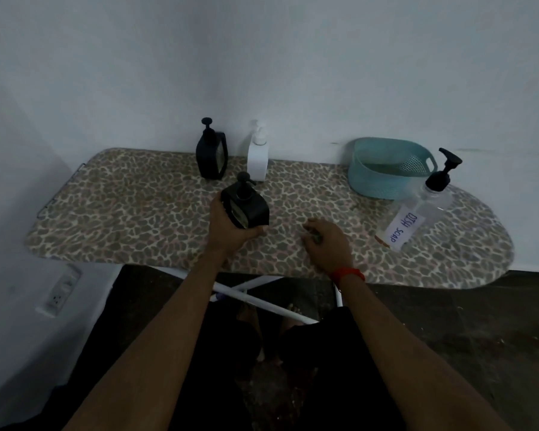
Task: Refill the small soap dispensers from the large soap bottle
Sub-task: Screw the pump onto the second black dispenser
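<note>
At the far left, low on the wall, you have 1 white wall socket (61,293), well clear of the work. The ironing board with the leopard-print fabric cover (131,213) runs across in front of you, its white metal crossed legs (262,301) showing beneath the near edge. At the back of the board, against the wall, 1 black square plastic pump dispenser (211,157) stands upright with 1 white plastic pump dispenser (257,157) just beside it on its right. In front of those 2, your left hand (227,225) grips a second black square pump dispenser (245,206), tilted, fingers wrapped around its body and thumb on the near side. That makes 3 small dispensers, 2 black and 1 white. Your right hand (325,241) rests on the cover apart from the left, fingers curled down; you cannot tell whether it holds anything. A red band (347,273) circles that wrist. Further right sits 1 teal plastic perforated basket (383,181), and touching its near right side is the 1 large clear soap bottle with a black pump and a "DISH SOAP" label (417,219), leaning toward the upper right; nothing lies between it and your right hand.
</note>
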`<state>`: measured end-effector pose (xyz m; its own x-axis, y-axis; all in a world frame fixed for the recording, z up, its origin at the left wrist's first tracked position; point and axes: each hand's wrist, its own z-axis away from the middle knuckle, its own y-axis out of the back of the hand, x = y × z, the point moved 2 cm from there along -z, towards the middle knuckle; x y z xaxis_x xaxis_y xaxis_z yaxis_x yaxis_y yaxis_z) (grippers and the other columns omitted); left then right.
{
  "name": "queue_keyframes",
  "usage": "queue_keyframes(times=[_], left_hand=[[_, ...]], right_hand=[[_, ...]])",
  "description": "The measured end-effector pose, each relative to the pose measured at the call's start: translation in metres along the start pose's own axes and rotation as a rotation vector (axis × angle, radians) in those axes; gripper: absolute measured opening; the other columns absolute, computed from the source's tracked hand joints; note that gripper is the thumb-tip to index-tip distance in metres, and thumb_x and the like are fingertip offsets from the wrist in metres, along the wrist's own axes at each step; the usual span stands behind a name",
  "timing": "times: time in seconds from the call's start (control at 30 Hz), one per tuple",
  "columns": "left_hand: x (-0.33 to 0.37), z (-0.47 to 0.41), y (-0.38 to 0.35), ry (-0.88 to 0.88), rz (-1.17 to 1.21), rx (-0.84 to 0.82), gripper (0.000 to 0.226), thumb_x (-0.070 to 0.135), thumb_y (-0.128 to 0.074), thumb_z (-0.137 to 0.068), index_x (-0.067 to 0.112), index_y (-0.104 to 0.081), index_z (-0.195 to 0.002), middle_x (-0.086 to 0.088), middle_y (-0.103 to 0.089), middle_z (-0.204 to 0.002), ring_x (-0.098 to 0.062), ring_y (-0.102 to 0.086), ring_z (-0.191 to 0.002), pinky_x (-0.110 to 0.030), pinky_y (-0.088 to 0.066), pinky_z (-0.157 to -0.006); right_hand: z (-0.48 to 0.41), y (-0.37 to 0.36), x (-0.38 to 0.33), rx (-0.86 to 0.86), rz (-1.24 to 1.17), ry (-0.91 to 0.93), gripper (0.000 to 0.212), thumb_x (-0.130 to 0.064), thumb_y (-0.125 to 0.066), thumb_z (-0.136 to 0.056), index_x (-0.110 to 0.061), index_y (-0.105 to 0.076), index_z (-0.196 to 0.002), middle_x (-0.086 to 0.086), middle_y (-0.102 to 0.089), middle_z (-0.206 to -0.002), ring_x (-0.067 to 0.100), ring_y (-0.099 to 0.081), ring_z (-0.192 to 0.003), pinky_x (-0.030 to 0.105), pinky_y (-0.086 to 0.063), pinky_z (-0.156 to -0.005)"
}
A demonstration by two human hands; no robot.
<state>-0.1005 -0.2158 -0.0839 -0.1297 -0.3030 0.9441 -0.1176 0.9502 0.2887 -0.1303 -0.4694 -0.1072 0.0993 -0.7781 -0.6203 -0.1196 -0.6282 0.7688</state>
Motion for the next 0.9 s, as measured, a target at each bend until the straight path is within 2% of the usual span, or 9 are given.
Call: queue_keyframes(times=[0.17, 0.23, 0.33, 0.5, 0.57, 0.7, 0.77, 0.8, 0.9], left_hand=[[-0.004, -0.003, 0.003, 0.039, 0.041, -0.058, 0.126, 0.048, -0.096, -0.046, 0.015, -0.028, -0.147, -0.002, -0.043, -0.147, -0.018, -0.047, -0.135, -0.050, -0.044, -0.108], [-0.009, -0.005, 0.006, 0.065, 0.036, -0.092, 0.127, 0.041, -0.098, -0.046, 0.020, -0.026, -0.149, 0.002, -0.042, -0.149, -0.015, -0.046, -0.135, -0.049, -0.044, -0.109], [-0.016, -0.006, 0.010, 0.107, 0.030, -0.109, 0.124, 0.028, -0.099, -0.051, 0.025, -0.024, -0.149, 0.002, -0.040, -0.150, -0.014, -0.045, -0.134, -0.049, -0.045, -0.108], [-0.013, -0.002, 0.009, -0.007, -0.061, -0.088, 0.113, 0.027, -0.096, -0.059, 0.034, -0.023, -0.146, 0.012, -0.041, -0.141, -0.005, -0.045, -0.128, -0.036, -0.044, -0.107], [-0.012, -0.002, 0.009, -0.028, -0.082, -0.077, 0.111, 0.029, -0.095, -0.059, 0.032, -0.025, -0.146, 0.013, -0.041, -0.140, 0.001, -0.044, -0.126, -0.025, -0.043, -0.105], [-0.009, -0.006, 0.007, -0.040, -0.143, -0.093, 0.112, 0.030, -0.094, -0.060, 0.027, -0.024, -0.147, 0.016, -0.038, -0.139, 0.023, -0.037, -0.114, 0.008, -0.026, -0.091], [-0.008, -0.005, 0.007, -0.034, -0.131, -0.094, 0.109, 0.031, -0.094, -0.060, 0.037, -0.024, -0.144, 0.021, -0.039, -0.139, 0.024, -0.038, -0.116, 0.002, -0.031, -0.097], [-0.009, -0.005, 0.008, -0.033, -0.111, -0.085, 0.108, 0.031, -0.094, -0.060, 0.042, -0.023, -0.140, 0.021, -0.039, -0.139, 0.023, -0.038, -0.119, -0.011, -0.038, -0.103], [-0.011, -0.002, 0.010, -0.034, -0.085, -0.078, 0.111, 0.035, -0.095, -0.057, 0.034, -0.026, -0.143, 0.000, -0.040, -0.150, -0.009, -0.043, -0.134, -0.046, -0.043, -0.109]], right_hand=[[-0.007, 0.011, -0.020, -0.006, -0.218, -0.112, 0.036, -0.028, -0.067, -0.094, -0.012, -0.066, -0.126, 0.008, -0.066, -0.125, 0.022, -0.060, -0.114, 0.039, -0.046, -0.103], [-0.018, 0.022, -0.047, 0.019, -0.325, -0.096, 0.037, -0.030, -0.066, -0.095, -0.011, -0.065, -0.127, 0.006, -0.067, -0.124, 0.017, -0.063, -0.111, 0.030, -0.050, -0.098], [-0.040, 0.043, -0.104, 0.046, -0.309, 0.095, 0.037, -0.034, -0.062, -0.097, -0.012, -0.066, -0.127, 0.004, -0.071, -0.114, 0.008, -0.064, -0.098, 0.014, -0.049, -0.083], [-0.072, 0.055, -0.184, -0.180, -0.030, 0.378, 0.030, -0.031, -0.058, -0.099, -0.009, -0.072, -0.115, 0.012, -0.074, -0.106, 0.023, -0.068, -0.092, 0.034, -0.050, -0.086], [-0.077, 0.048, -0.198, -0.188, 0.111, 0.416, 0.026, -0.029, -0.059, -0.099, -0.012, -0.076, -0.108, 0.009, -0.075, -0.103, 0.023, -0.067, -0.088, 0.035, -0.052, -0.086], [-0.078, 0.040, -0.205, -0.083, 0.074, 0.364, 0.020, -0.026, -0.066, -0.093, -0.011, -0.079, -0.094, 0.005, -0.075, -0.093, 0.016, -0.064, -0.076, 0.030, -0.053, -0.082], [-0.078, 0.038, -0.203, -0.061, 0.044, 0.314, 0.020, -0.030, -0.069, -0.090, -0.012, -0.079, -0.092, 0.004, -0.076, -0.092, 0.016, -0.066, -0.077, 0.031, -0.054, -0.084], [-0.077, 0.037, -0.200, -0.065, 0.015, 0.291, 0.023, -0.031, -0.070, -0.089, -0.010, -0.079, -0.092, 0.006, -0.076, -0.094, 0.019, -0.068, -0.081, 0.034, -0.055, -0.085], [-0.073, 0.038, -0.183, -0.063, -0.118, 0.194, 0.045, -0.042, -0.071, -0.088, -0.002, -0.073, -0.107, 0.013, -0.073, -0.106, 0.025, -0.068, -0.092, 0.028, -0.052, -0.082]])
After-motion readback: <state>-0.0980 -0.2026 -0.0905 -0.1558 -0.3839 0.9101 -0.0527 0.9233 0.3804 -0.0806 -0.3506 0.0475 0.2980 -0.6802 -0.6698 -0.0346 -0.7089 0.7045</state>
